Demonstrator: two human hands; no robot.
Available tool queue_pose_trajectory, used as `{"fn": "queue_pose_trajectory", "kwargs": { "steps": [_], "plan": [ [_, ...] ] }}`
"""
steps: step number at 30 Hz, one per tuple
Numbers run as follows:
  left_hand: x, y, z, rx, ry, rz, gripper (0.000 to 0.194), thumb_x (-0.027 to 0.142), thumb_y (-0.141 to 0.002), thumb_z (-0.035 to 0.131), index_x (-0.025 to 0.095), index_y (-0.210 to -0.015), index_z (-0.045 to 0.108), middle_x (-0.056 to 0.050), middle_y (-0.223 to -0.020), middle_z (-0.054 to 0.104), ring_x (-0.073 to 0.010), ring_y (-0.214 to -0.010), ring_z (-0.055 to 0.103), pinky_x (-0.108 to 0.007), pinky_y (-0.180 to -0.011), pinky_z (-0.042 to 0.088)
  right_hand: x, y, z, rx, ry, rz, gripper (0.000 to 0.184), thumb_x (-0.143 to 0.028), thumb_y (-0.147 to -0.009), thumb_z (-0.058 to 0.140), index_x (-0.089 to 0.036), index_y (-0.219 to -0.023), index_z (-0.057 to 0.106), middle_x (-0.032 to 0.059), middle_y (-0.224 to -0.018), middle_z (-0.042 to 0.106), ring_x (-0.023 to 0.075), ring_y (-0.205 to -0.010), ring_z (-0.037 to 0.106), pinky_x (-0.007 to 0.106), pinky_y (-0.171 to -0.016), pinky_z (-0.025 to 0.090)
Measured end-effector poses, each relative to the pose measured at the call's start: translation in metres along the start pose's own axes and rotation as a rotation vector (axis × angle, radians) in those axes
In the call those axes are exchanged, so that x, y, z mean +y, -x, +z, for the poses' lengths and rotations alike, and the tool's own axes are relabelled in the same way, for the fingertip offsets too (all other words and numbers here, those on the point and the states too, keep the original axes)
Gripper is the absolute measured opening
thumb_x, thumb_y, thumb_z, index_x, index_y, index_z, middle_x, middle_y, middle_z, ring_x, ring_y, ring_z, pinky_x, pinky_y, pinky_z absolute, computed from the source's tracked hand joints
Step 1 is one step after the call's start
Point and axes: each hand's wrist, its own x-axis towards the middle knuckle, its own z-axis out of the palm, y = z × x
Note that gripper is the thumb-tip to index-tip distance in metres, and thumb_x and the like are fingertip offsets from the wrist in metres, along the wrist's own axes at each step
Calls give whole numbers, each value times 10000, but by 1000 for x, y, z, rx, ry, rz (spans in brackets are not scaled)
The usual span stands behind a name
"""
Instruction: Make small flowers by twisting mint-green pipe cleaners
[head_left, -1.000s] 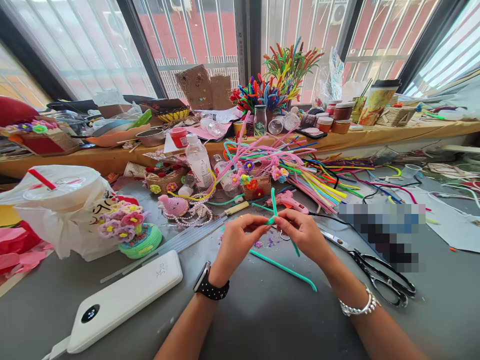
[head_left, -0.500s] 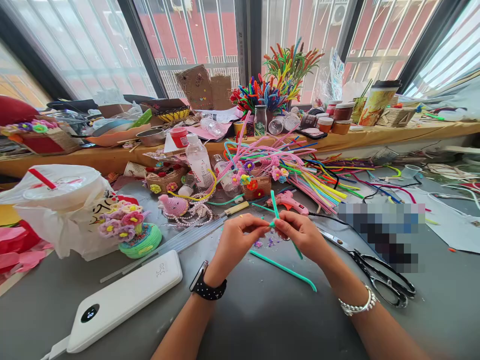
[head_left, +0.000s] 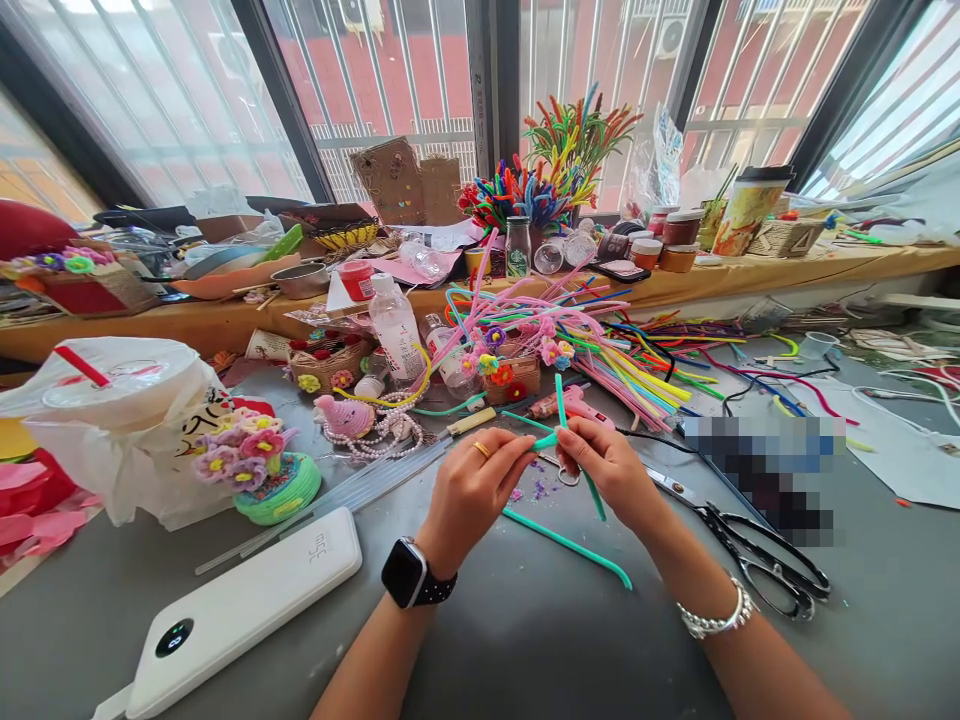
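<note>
Teal pipe cleaners (head_left: 561,402) meet between my two hands above the grey table. My left hand (head_left: 476,485) pinches the left end, thumb and fingers pressed together. With thumb and forefinger, my right hand (head_left: 607,462) grips near the crossing; one length points up and another sticks out below the palm. How the pieces join is hidden by the fingertips. Beneath the hands lies a loose teal pipe cleaner (head_left: 570,545), bent at its right end. Scissors (head_left: 750,550) with black handles lie to the right of my right hand, and small purple scraps (head_left: 541,488) are scattered below.
A white power bank (head_left: 247,610) lies at left, near a crocheted flower pot (head_left: 277,490) and a bagged drink cup (head_left: 127,400). Behind the hands are a pink glue gun (head_left: 577,402), glue sticks (head_left: 360,480) and a pile of pipe cleaners (head_left: 622,370). A blurred phone (head_left: 757,480) lies right.
My left hand has rolled, turning the watch face upward, and its fingers have shifted along the teal piece. The upright length has moved slightly right. My right hand stays nearly in place.
</note>
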Motion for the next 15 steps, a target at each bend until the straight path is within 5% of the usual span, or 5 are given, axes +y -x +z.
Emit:
{"fn": "queue_pose_trajectory", "kwargs": {
  "steps": [11, 15],
  "plan": [
    [8, 0, 7, 82, -32, -139, 109, 192, -774, 498, 172, -779, 605, -35, -716, 613, -139, -690, 545, -243, -654, 416, 6, 3, 8, 194, 175, -109, 265, -364, -823, 412, -175, -645, 471, -14, -579, 435, 101, -519, 406, 216, -470, 343],
    [5, 1, 9, 83, -19, -166, 140, 220, -779, 485, 181, -768, 618, -39, -712, 618, -144, -690, 544, -251, -656, 413, 7, 1, 4, 171, 220, -119, 262, -372, -815, 427, -165, -679, 514, 12, -612, 507, 117, -560, 463, 220, -508, 385]
  ]
}}
